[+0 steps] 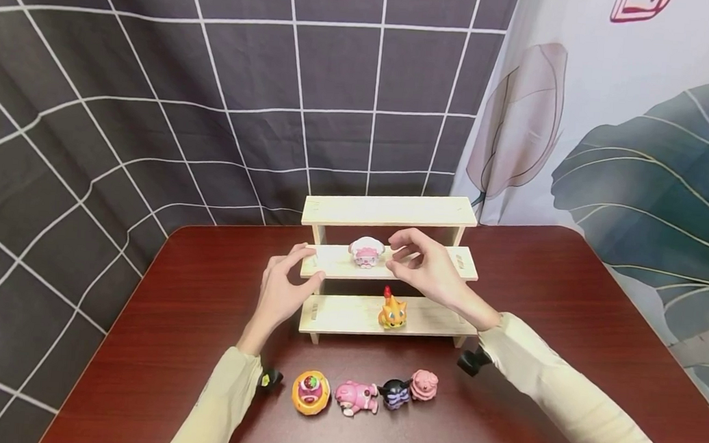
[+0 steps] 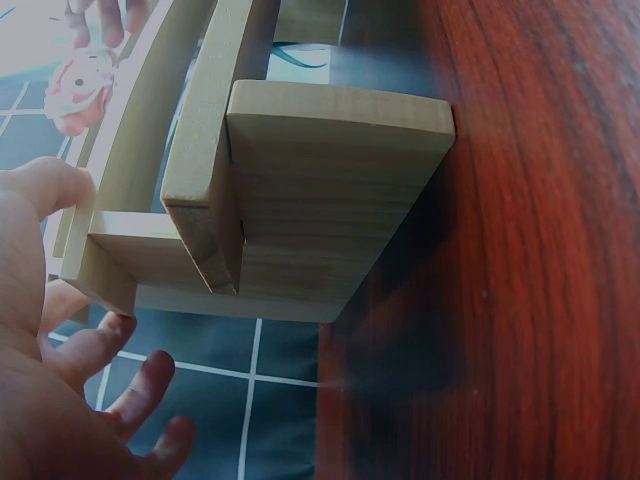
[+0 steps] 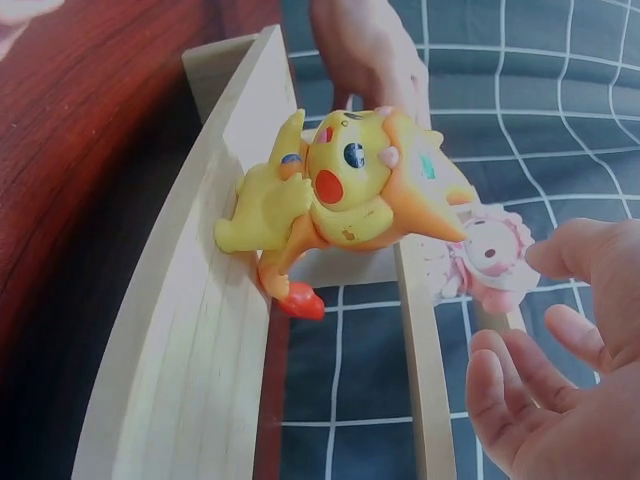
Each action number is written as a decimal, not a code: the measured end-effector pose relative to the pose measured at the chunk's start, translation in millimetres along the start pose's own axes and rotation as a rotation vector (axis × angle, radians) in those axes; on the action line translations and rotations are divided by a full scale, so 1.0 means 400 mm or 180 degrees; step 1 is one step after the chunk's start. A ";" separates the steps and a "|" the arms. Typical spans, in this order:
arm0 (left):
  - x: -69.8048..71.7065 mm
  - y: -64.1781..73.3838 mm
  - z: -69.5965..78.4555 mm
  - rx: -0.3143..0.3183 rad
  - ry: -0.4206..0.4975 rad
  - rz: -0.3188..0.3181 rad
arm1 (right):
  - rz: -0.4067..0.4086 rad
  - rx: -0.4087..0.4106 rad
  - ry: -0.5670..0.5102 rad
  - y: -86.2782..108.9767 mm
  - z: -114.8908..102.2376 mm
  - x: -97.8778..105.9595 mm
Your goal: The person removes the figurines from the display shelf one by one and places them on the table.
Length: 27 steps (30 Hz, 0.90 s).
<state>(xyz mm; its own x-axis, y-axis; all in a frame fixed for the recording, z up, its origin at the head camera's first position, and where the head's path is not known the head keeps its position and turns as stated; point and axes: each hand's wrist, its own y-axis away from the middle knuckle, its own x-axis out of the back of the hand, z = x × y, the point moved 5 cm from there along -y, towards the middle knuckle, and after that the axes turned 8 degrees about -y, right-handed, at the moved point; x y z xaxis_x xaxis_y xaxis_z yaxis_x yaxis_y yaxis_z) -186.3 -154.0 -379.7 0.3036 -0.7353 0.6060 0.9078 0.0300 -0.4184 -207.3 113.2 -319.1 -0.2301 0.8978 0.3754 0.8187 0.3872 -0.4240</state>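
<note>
Left hand [image 1: 280, 290] fingers clamped on end of rack's middle tier [image 1: 332, 261] — right hand [image 1: 430, 268] fingers apart, just beside pink-white figure [image 1: 367, 253]. Yellow-orange figure [image 1: 393, 314] one tier down.

Dark gridded cloth [image 1: 340, 69], leaf-print curtain [image 1: 666, 175] behind red-brown table [image 1: 201, 293]

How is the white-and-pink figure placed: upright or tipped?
Upright: in the head view, the white-and-pink figure rests on the middle shelf, head up, feet down.
</note>
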 end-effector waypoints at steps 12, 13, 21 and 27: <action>-0.002 -0.001 -0.003 -0.0006 -0.0001 0.0010 | -0.0036 0.0058 -0.0010 -0.025 0.010 -0.019; -0.001 -0.001 -0.003 -0.0001 -0.0002 0.0010 | -0.0039 0.0055 -0.0010 -0.026 0.010 -0.020; -0.003 -0.001 -0.003 0.0002 0.0022 -0.0020 | -0.0085 -0.0009 -0.0003 -0.037 0.015 -0.031; -0.001 -0.001 -0.001 -0.0004 -0.0007 -0.0005 | -0.0149 -0.0052 -0.0053 -0.044 0.015 -0.043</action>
<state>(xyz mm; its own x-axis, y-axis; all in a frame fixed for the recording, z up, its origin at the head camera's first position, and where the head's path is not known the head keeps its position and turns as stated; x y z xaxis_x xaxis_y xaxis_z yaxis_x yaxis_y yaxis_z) -186.9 -154.0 -380.0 0.3029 -0.7338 0.6081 0.9078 0.0280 -0.4184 -221.0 92.0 -323.0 -0.2771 0.8822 0.3806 0.8153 0.4255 -0.3927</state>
